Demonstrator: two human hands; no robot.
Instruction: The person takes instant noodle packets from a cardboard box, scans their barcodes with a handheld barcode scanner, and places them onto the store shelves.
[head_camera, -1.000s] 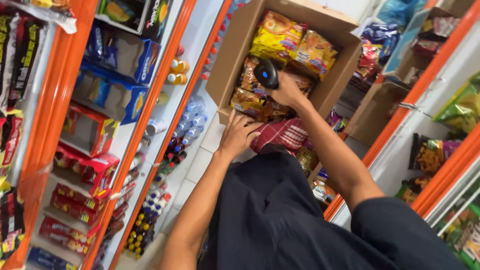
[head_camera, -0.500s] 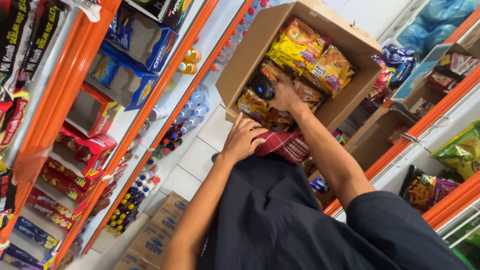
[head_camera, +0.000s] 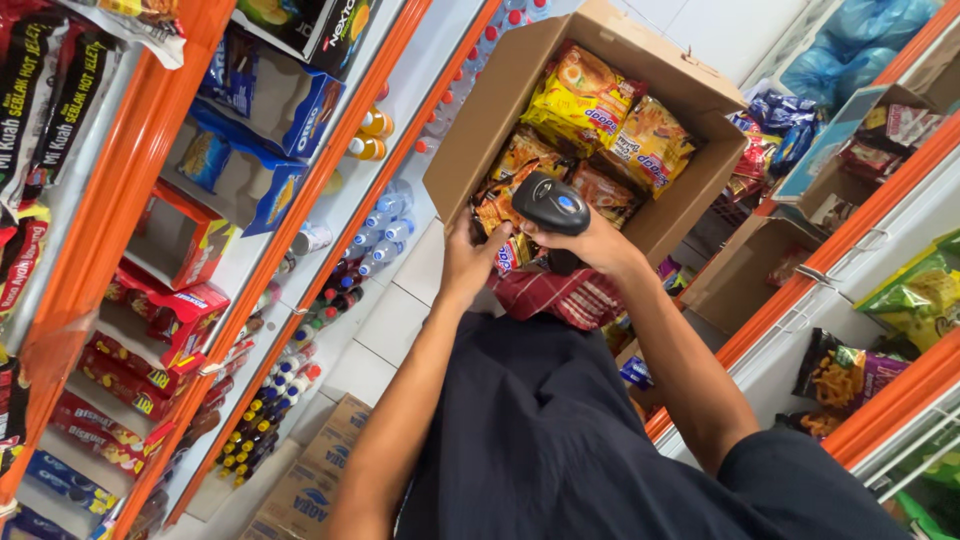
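Observation:
An open cardboard box (head_camera: 480, 130) rests against my lap, packed with yellow and orange noodle packets (head_camera: 585, 95). My right hand (head_camera: 600, 245) is closed around a black handheld barcode scanner (head_camera: 550, 205), held over the box's near edge. My left hand (head_camera: 468, 262) sits just to the left of it, fingers gripping a small noodle packet (head_camera: 512, 254) at the bottom corner of the box. The scanner's head is right above that packet. A red plaid cloth (head_camera: 560, 297) lies under the box, on my dark clothing.
Orange-edged shelves on the left hold biscuit boxes (head_camera: 250, 110), red packets (head_camera: 150, 320) and small bottles (head_camera: 375, 235). Shelves on the right carry snack bags (head_camera: 850, 375) and an open carton (head_camera: 740, 275). Sealed cartons (head_camera: 320, 465) stand on the white tiled floor.
My right hand has lifted out of the box with the scanner and now holds it over the near edge. My left hand has risen from my lap to the packet.

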